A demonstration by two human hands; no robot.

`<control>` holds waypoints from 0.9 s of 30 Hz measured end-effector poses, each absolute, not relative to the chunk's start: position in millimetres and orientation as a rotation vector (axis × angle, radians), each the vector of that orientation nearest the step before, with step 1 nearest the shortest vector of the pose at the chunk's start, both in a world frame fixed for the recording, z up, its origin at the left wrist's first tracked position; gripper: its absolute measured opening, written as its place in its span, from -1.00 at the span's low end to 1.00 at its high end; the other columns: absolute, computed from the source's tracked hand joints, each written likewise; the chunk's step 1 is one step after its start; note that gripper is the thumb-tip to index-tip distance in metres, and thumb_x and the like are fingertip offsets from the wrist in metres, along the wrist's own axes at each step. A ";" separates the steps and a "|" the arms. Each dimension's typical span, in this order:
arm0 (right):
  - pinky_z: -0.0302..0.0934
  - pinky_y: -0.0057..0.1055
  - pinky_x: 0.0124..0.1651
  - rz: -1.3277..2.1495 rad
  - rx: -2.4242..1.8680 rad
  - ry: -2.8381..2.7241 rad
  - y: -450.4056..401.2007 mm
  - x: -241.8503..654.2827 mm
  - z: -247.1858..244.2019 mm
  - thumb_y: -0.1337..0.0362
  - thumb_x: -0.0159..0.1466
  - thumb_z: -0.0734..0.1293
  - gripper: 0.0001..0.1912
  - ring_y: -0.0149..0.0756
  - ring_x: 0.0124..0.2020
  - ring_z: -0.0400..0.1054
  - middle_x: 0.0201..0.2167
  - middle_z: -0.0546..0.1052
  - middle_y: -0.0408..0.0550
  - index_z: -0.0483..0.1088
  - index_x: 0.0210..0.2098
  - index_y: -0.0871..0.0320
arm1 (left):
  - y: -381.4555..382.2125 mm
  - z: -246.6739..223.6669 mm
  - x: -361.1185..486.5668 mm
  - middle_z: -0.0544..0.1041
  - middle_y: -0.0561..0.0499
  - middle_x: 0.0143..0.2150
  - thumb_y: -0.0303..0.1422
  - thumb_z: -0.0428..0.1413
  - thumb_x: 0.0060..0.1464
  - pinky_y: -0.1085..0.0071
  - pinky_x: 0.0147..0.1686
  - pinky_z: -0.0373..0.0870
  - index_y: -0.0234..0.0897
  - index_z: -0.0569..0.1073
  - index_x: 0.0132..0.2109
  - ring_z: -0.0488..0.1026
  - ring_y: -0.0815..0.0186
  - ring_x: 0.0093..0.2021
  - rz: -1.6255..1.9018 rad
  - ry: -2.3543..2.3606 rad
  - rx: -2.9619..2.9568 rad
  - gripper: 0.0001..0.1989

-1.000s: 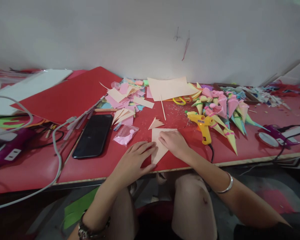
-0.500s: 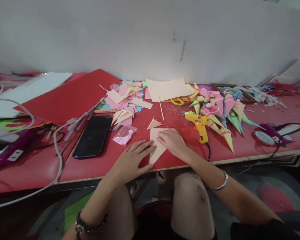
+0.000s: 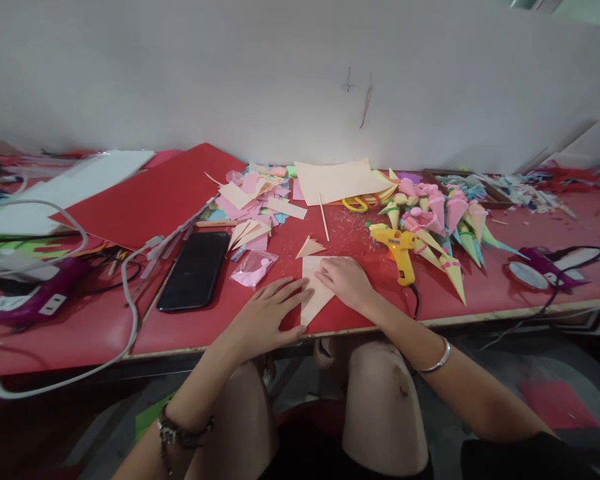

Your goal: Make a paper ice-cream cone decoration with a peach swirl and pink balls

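Observation:
A cream paper piece (image 3: 314,298) with a slanted lower right edge lies flat near the table's front edge. My left hand (image 3: 267,312) rests beside it with fingers spread, the fingertips touching its left edge. On the paper's upper right part lies my right hand (image 3: 344,281), its fingers bent together and pressing down; whether they pinch an edge is hidden. Just beyond the paper are a small folded cream triangle (image 3: 310,247) and a thin stick (image 3: 323,217).
A black phone (image 3: 194,272), a small plastic bag (image 3: 253,267) and paper scraps (image 3: 250,195) lie left. Rightward are a yellow glue gun (image 3: 399,252), paper cones (image 3: 450,213) and yellow scissors (image 3: 355,203). A white cable (image 3: 133,303) hangs over the left front edge.
The view has shifted slightly, so things at the left appear a little further right. My right fingers have slid very slightly to the right on the paper; my left hand keeps its pose.

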State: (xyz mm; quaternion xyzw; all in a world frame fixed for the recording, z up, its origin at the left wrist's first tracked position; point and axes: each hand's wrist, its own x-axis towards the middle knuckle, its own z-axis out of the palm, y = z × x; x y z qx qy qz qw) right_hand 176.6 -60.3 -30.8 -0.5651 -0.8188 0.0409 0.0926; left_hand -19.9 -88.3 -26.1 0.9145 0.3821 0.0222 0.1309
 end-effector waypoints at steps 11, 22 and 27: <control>-0.14 -0.18 0.14 0.211 -0.958 -2.697 -102.0 196.7 -20.4 0.41 0.22 0.14 -0.65 -0.23 0.04 0.08 0.00 0.33 -0.05 0.38 -0.10 -0.03 | -83.1 -30.5 -20.1 0.07 0.02 0.27 -0.03 -0.11 0.06 0.10 0.13 0.02 -0.09 0.08 0.21 -0.01 0.12 0.22 0.023 1.095 2.641 -0.41; -0.09 -0.17 0.10 0.250 -0.844 -2.790 -105.0 200.8 -22.1 0.16 0.26 0.13 -0.67 -0.24 0.02 0.09 0.00 0.36 -0.03 0.33 -0.02 -0.06 | -81.4 -31.5 -20.7 0.10 0.00 0.26 -0.01 -0.11 0.05 0.11 0.12 0.04 -0.08 0.05 0.22 0.01 0.12 0.21 0.035 1.092 2.645 -0.39; -0.03 -0.22 0.08 0.243 -0.827 -2.785 -102.2 200.7 -24.0 0.12 0.26 0.11 -0.67 -0.22 0.02 0.09 0.00 0.35 -0.05 0.35 -0.04 -0.06 | -81.3 -31.8 -20.3 0.10 0.00 0.26 -0.02 -0.11 0.05 0.11 0.12 0.04 -0.08 0.03 0.23 0.01 0.13 0.21 0.025 1.098 2.648 -0.39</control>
